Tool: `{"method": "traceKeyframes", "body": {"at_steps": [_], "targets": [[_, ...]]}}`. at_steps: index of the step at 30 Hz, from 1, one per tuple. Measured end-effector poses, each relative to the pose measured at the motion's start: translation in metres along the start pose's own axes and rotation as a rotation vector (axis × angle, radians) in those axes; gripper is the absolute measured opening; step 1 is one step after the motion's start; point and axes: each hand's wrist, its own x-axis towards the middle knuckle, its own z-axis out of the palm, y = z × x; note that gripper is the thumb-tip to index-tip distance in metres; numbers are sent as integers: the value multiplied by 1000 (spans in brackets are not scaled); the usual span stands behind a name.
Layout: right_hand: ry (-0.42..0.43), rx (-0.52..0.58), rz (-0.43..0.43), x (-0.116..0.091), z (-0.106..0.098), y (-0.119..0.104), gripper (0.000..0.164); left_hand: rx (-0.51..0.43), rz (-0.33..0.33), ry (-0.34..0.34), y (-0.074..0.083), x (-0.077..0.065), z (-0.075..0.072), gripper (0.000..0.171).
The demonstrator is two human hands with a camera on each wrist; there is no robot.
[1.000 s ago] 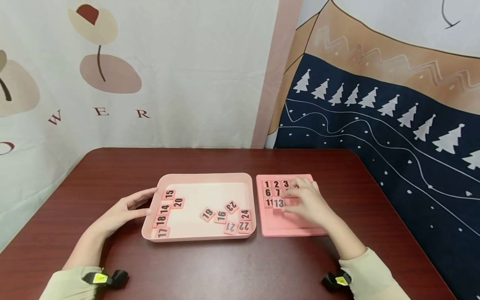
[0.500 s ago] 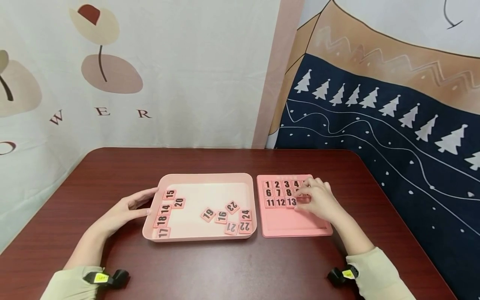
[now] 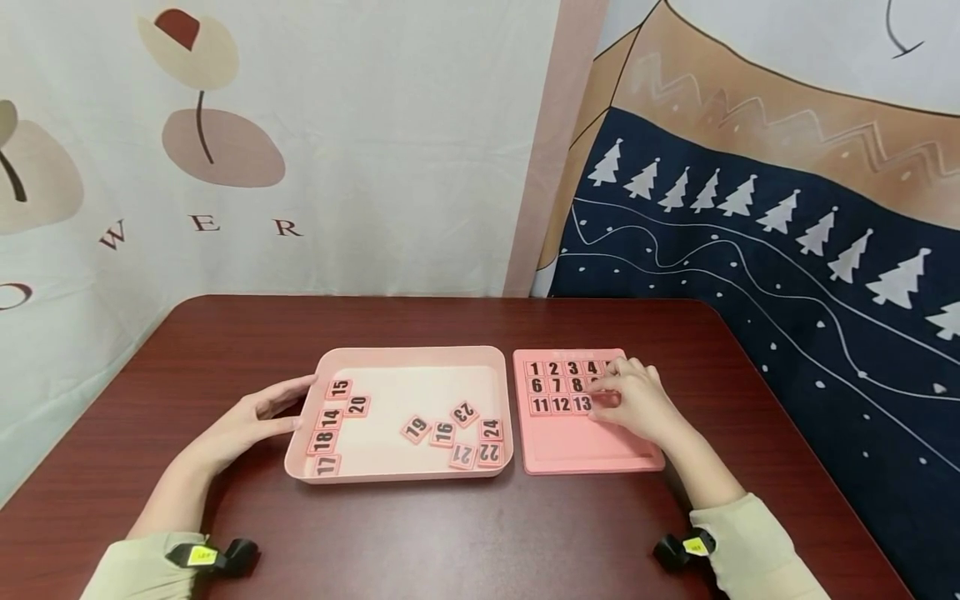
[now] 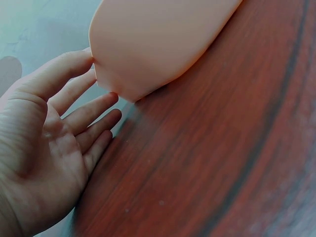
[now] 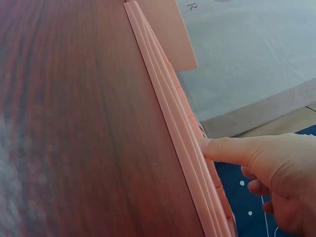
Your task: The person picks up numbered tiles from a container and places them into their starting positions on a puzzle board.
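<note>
The right hand [image 3: 633, 404] has its thumb and forefinger at the right edge of the number 13 tile [image 3: 581, 405], pinching it in the third row of the pink number board [image 3: 570, 446]. Tile 12 [image 3: 561, 405] lies just to its left; the hand covers the board's right side. At the left end of the pale pink tray [image 3: 408, 357], the left hand [image 3: 242, 425] touches the outer wall with loosely extended fingers. The left wrist view shows those fingertips against the tray corner [image 4: 148, 44]. Seen edge-on in the right wrist view, the board [image 5: 173, 113] meets the thumb; the tile's hold is hidden there.
Loose number tiles lie in the tray, including 20 [image 3: 357, 406] at the left and 19 [image 3: 416, 429] and 24 [image 3: 491, 429] towards the right. Tray and board stand side by side on a dark red wooden table [image 3: 420, 542], with printed curtains behind.
The right hand has moved rightward with tile 13, from over the second column to the third, bringing tile 12 into view. Since half a second ago it is nearly still. The left hand stays put.
</note>
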Motion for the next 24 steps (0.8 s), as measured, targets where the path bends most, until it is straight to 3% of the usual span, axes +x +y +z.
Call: {"method": "traceKeyframes", "body": {"at_steps": [15,24], "targets": [[29,4,-31,1,-4,-6,36,-1,-1,6,-2,1,0,58],[103,74,-197,13,-10,-52,37,11,-14,7,-1,0,0,59]]}}
